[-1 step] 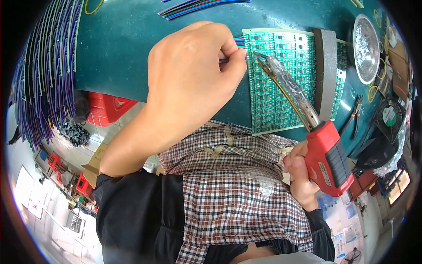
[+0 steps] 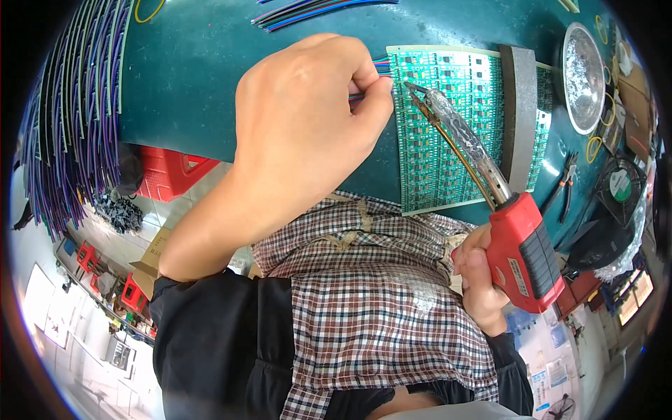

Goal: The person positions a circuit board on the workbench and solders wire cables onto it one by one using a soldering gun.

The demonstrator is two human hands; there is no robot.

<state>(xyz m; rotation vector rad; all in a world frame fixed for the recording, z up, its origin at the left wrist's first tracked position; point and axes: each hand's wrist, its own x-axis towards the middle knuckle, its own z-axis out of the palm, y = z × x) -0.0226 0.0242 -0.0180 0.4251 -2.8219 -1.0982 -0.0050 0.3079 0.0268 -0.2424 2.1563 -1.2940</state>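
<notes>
My left hand (image 2: pixel 304 105) is closed in a pinch on several thin coloured wires (image 2: pixel 381 65), their ends at the left edge of a green circuit board panel (image 2: pixel 420 168). Most of the wires' length is hidden behind the hand. In my right hand (image 2: pixel 481 283) is a red soldering gun (image 2: pixel 521 245), gripped by its handle. Its long metal barrel slants up and left over the panel, with a thin brass-coloured tube alongside. The tip is beside my left fingertips, at the panel's left edge; whether it touches the board I cannot tell. A dark grey bar (image 2: pixel 519 115) lies across the panel.
Wired board strips (image 2: pixel 77 91) hang over the table's left edge. More loose wires (image 2: pixel 322 12) lie at the far side. To the right are a metal bowl (image 2: pixel 582 77), pliers (image 2: pixel 568 185) and a small black fan (image 2: pixel 619 183). A red stool (image 2: pixel 164 171) stands below.
The soldering gun has shifted very slightly to the right. My left hand, the wires and the panel look the same.
</notes>
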